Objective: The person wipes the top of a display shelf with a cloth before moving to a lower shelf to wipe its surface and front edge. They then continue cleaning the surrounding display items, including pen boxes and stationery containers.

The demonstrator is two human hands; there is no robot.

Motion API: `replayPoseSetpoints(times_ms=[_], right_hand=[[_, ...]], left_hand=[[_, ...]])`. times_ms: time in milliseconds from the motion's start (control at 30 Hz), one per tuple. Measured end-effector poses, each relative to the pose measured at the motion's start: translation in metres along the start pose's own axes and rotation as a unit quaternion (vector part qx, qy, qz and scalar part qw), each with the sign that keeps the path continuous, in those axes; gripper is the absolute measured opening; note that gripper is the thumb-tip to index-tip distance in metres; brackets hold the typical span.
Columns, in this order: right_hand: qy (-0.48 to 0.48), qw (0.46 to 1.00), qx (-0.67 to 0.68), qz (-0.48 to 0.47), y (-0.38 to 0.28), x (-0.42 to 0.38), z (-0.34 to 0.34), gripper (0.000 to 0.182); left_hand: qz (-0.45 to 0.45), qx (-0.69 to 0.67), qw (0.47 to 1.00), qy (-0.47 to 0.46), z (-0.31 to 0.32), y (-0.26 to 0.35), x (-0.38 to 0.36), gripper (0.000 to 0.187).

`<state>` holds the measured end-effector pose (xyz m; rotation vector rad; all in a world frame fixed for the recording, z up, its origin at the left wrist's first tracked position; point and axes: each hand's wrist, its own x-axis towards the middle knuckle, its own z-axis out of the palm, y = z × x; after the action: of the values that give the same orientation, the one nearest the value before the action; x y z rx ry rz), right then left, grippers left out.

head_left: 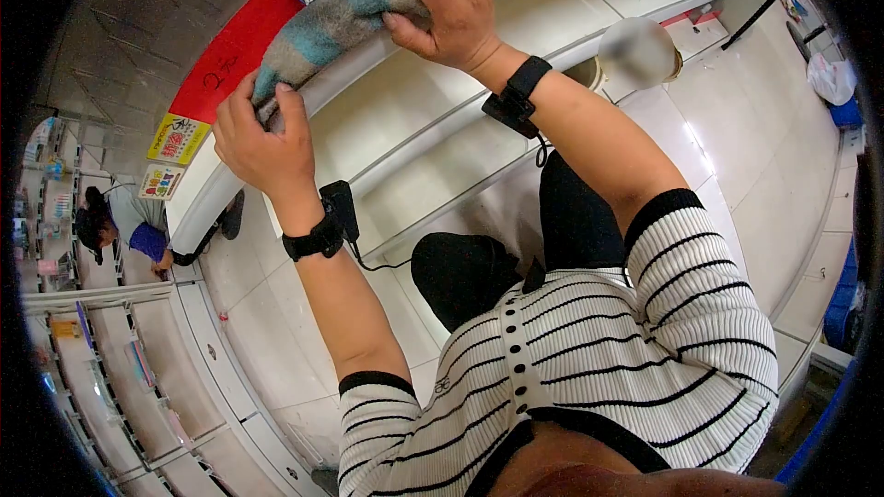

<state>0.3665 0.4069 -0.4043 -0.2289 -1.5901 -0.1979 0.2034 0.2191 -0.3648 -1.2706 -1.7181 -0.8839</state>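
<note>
A grey and teal striped cloth (pixel 324 35), bunched lengthwise, lies along the curved white shelf edge. My left hand (pixel 267 143) is closed on its lower left end, thumb on the near side and fingers behind. At the upper right end my right hand (pixel 451 14) grips the cloth between thumb and curled fingers. Part of the cloth is hidden under both hands. Each wrist wears a black strap with a small device, and a cable runs from each.
A red sign (pixel 244 46) and yellow labels (pixel 175 138) line the shelf front. White shelf tiers (pixel 405 101) stand before me. A round container (pixel 638 52) sits right of them. Another person (pixel 129 221) crouches at the far left near stocked shelves (pixel 110 387).
</note>
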Motion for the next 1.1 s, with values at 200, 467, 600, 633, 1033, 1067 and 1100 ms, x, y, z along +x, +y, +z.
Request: replayPoseSetpoints(times_ms=[200,467,600,633,1033,1067,1100], right_hand=[[0.001,1.0,0.002,0.001,-0.002,-0.001,-0.001,0.041],[-0.027,0.999,0.021,0.019,-0.007,0.004,-0.01,0.047],[-0.028,0.999,0.019,0.018,-0.008,0.005,-0.01,0.046],[-0.028,0.999,0.018,0.018,-0.008,0.004,-0.01,0.046],[-0.028,0.999,0.019,0.016,-0.008,0.006,-0.011,0.045],[-0.028,0.999,0.019,0.016,-0.008,0.006,-0.01,0.045],[-0.022,1.0,0.016,0.013,-0.007,0.005,-0.01,0.044]], left_hand=[[0.002,0.004,1.0,0.0,0.0,-0.001,0.0,0.032],[0.001,0.003,1.0,-0.005,0.001,0.0,0.0,0.032],[0.004,0.004,1.0,-0.002,0.001,-0.001,0.0,0.031],[0.004,0.003,1.0,-0.003,0.001,-0.001,0.0,0.031],[0.003,0.006,1.0,-0.001,0.002,-0.001,-0.001,0.032],[0.003,0.006,1.0,-0.001,0.002,-0.001,-0.001,0.032],[0.003,0.006,1.0,-0.001,0.002,-0.001,-0.001,0.032]])
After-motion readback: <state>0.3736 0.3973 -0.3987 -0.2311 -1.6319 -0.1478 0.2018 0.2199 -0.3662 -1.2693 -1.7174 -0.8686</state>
